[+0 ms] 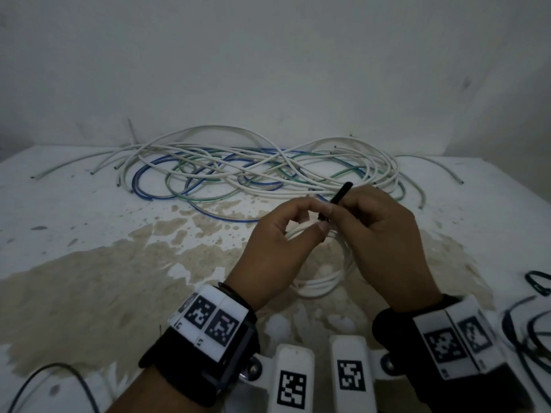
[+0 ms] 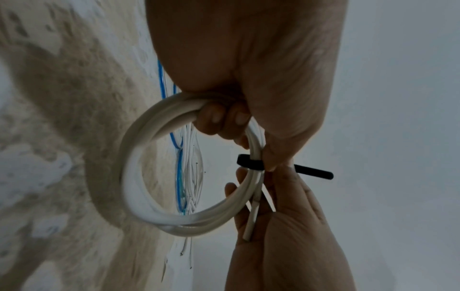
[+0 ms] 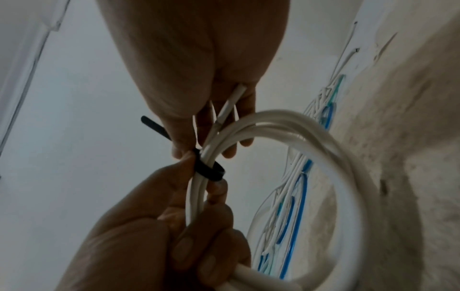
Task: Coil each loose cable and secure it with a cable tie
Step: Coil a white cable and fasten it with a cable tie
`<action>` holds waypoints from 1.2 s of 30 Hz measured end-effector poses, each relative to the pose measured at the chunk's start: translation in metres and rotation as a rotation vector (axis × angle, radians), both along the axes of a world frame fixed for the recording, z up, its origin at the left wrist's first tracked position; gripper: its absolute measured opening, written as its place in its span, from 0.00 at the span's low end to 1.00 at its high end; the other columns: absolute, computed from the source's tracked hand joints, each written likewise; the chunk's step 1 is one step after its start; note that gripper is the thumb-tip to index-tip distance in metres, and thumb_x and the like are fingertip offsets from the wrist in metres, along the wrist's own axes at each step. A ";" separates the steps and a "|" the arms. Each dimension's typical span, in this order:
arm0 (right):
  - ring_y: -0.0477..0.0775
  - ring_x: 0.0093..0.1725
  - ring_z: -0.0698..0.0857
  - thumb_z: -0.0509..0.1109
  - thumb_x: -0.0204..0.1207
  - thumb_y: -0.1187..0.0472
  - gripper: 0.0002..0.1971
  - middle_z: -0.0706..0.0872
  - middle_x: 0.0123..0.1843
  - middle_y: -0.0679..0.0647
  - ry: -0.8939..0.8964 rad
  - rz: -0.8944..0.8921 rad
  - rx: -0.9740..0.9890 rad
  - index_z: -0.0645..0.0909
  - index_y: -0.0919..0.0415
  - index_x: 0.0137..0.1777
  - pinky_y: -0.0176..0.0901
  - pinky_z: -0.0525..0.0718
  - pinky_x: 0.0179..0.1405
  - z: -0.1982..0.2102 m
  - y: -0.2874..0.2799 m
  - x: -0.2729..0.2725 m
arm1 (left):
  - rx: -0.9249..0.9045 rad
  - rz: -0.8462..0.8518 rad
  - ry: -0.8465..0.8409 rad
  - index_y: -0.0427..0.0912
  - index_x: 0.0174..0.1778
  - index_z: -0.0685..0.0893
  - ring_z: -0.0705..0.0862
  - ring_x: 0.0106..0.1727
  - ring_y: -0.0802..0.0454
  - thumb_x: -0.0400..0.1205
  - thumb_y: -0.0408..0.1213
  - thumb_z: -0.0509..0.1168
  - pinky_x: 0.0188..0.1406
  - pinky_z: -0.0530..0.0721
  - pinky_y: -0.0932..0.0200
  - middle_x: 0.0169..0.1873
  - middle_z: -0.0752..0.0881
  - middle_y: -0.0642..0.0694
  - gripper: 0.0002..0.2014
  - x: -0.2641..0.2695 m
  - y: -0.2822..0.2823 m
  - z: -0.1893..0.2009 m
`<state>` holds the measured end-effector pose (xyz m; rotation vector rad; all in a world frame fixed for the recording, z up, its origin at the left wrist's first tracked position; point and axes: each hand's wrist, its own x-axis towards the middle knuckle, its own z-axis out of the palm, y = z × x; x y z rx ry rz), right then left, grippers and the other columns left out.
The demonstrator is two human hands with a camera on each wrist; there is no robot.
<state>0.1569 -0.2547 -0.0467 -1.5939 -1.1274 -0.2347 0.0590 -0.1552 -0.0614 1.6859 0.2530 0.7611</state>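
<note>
**White coil held over a stained table, black tie wrapped round it**

The table (image 1: 89,234) is a white, worn surface with wide tan patches where the coating has flaked, and it stands against a plain pale wall (image 1: 268,55). At the far edge lies a loose tangle of cables (image 1: 238,171), white, blue and green strands crossing each other, their cut ends splayed to both sides. At the near right edge lie some dark loops (image 1: 536,286), too small and blurred to tell what they are. A thin dark wire (image 1: 59,380) curves across the near left corner.

Both hands work above the middle of the table, each wrist strapped with a band carrying printed square markers. The left hand (image 1: 277,248) has its fingers (image 2: 224,118) curled through the white coil (image 2: 139,167), gripping its bundled turns, while thumb and forefinger pinch the bundle just beside the black cable tie (image 2: 250,162). The tie is looped round the strands, and its free tail sticks out past the hands. The right hand (image 1: 384,242) pinches the tie at the bundle with thumb and fingertips, its other fingers bent behind the coil, where a short cut end of white cable (image 3: 230,106) lies against them. The coil hangs between the two hands, clear of the loose tangle.
</note>
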 end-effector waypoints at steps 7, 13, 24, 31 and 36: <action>0.47 0.41 0.79 0.72 0.74 0.68 0.07 0.83 0.36 0.56 -0.294 -0.086 0.102 0.83 0.68 0.34 0.28 0.73 0.47 0.012 -0.009 0.000 | 0.113 0.053 0.022 0.53 0.42 0.82 0.77 0.38 0.70 0.76 0.27 0.72 0.41 0.72 0.78 0.33 0.80 0.64 0.13 0.000 -0.002 0.003; 0.35 0.37 0.83 0.71 0.73 0.57 0.03 0.86 0.35 0.44 0.116 0.084 -0.080 0.84 0.50 0.39 0.21 0.74 0.39 0.007 -0.005 0.005 | -0.065 0.007 0.107 0.50 0.47 0.86 0.74 0.25 0.64 0.77 0.34 0.72 0.25 0.70 0.70 0.35 0.78 0.53 0.07 0.000 0.002 -0.003; 0.42 0.40 0.82 0.73 0.68 0.68 0.03 0.87 0.36 0.51 -0.195 0.003 -0.066 0.88 0.62 0.38 0.24 0.75 0.45 -0.006 -0.003 0.012 | -0.088 -0.052 0.200 0.40 0.46 0.81 0.70 0.20 0.57 0.83 0.33 0.64 0.22 0.69 0.63 0.27 0.79 0.47 0.02 -0.001 0.006 -0.001; 0.47 0.38 0.82 0.72 0.71 0.60 0.05 0.85 0.34 0.51 -0.119 0.002 -0.071 0.84 0.49 0.36 0.32 0.75 0.40 -0.004 -0.003 0.008 | -0.047 -0.088 0.150 0.45 0.51 0.83 0.73 0.20 0.67 0.83 0.34 0.65 0.22 0.69 0.74 0.25 0.80 0.60 0.04 -0.003 0.002 0.002; 0.45 0.38 0.81 0.71 0.72 0.62 0.07 0.84 0.34 0.51 -0.145 -0.052 -0.029 0.85 0.61 0.34 0.31 0.75 0.42 0.000 -0.009 0.010 | 0.036 -0.111 0.183 0.52 0.43 0.83 0.73 0.19 0.69 0.81 0.35 0.67 0.20 0.67 0.75 0.28 0.81 0.59 0.05 -0.003 0.000 0.003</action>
